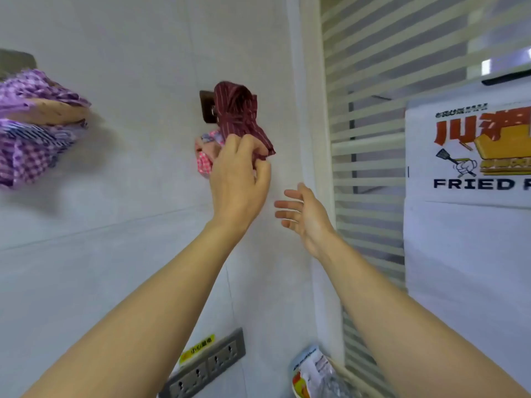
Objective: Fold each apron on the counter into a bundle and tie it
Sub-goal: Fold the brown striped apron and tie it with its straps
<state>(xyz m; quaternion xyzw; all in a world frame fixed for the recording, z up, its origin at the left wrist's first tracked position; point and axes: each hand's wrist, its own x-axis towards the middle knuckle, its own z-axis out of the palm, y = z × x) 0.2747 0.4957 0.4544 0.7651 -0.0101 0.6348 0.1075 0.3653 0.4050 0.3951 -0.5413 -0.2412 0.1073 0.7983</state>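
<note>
At the wall hook [207, 106], the left hand [238, 179] grips the dark red striped apron bundle [238, 110]; the right hand [301, 215] hovers beside it, fingers spread, empty.

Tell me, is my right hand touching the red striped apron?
Apart: head view shows bare wall between the right hand and the red striped apron.
</note>
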